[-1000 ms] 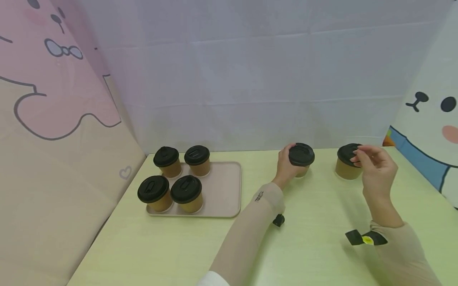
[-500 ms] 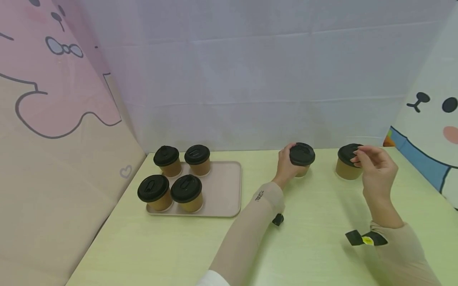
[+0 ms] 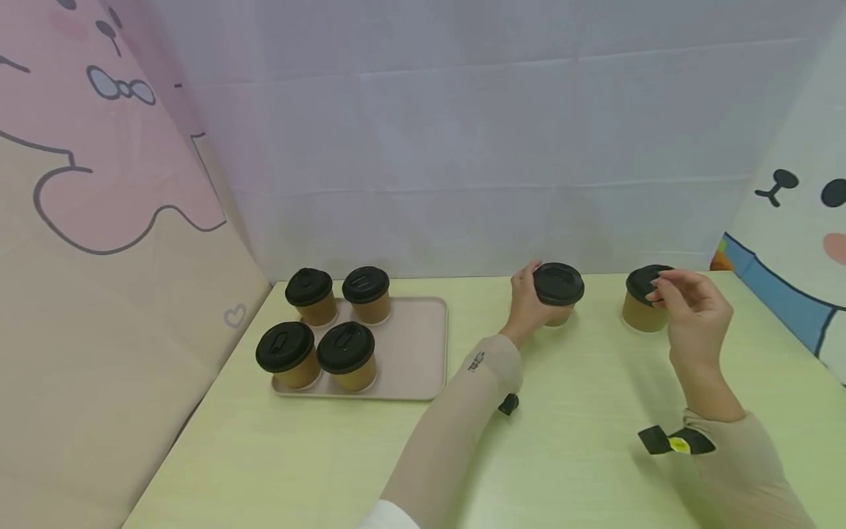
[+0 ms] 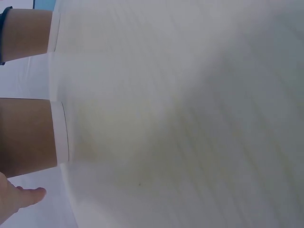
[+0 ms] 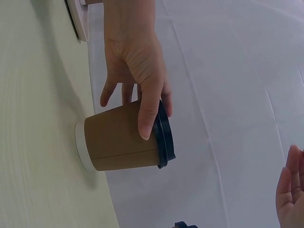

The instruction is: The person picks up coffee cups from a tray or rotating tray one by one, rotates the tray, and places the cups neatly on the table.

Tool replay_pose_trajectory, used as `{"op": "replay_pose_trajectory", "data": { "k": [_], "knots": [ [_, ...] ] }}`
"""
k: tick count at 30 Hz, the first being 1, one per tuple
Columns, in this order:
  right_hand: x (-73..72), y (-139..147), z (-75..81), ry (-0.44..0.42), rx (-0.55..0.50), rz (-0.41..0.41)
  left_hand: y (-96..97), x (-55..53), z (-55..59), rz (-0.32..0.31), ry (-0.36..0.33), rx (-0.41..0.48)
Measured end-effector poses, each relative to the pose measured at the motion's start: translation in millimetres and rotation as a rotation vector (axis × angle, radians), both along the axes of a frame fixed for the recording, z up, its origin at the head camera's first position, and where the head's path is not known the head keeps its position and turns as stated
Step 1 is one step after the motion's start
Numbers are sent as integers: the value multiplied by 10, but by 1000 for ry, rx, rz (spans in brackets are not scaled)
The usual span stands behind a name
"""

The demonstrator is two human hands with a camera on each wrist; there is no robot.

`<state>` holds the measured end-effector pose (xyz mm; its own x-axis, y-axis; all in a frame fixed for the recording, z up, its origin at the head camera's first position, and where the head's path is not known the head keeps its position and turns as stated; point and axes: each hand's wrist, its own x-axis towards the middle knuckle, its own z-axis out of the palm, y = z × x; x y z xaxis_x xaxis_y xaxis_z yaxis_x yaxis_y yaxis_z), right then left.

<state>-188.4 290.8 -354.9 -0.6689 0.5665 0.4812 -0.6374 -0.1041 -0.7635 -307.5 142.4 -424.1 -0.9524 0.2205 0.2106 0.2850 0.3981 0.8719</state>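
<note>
My left hand [image 3: 529, 305] is beside a brown paper cup [image 5: 123, 137] with a black lid [image 3: 558, 283], at the back of the table. Its thumb [image 5: 149, 114] overlaps the cup's side in the right wrist view, the other fingers spread behind. A gap shows between one straight finger [image 4: 31, 197] and that cup in the left wrist view. My right hand [image 3: 699, 316] hovers with loosely bent fingers and holds nothing. It overlaps the lid of another brown cup [image 3: 641, 312] in the head view; the right wrist view shows it apart from the cups.
On the left, a pinkish-beige tray [image 3: 410, 360] bears several more lidded brown cups [image 3: 297, 371] on its left part. A pale curtain [image 3: 463, 147] hangs along the table's back edge, and printed cartoon panels stand at both sides. Black straps [image 3: 677, 441] are at my wrists.
My left hand has drawn slightly left from the lidded cup, which stands where it was. The right hand has hardly moved. The head view has shifted a little.
</note>
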Motion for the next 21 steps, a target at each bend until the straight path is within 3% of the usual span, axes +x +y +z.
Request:
{"op": "replay_pose_trajectory", "data": {
  "k": [21],
  "knots": [
    [21,-30,9,-32,17,-16,-116,17,100,-34,55,3]
  ]
}}
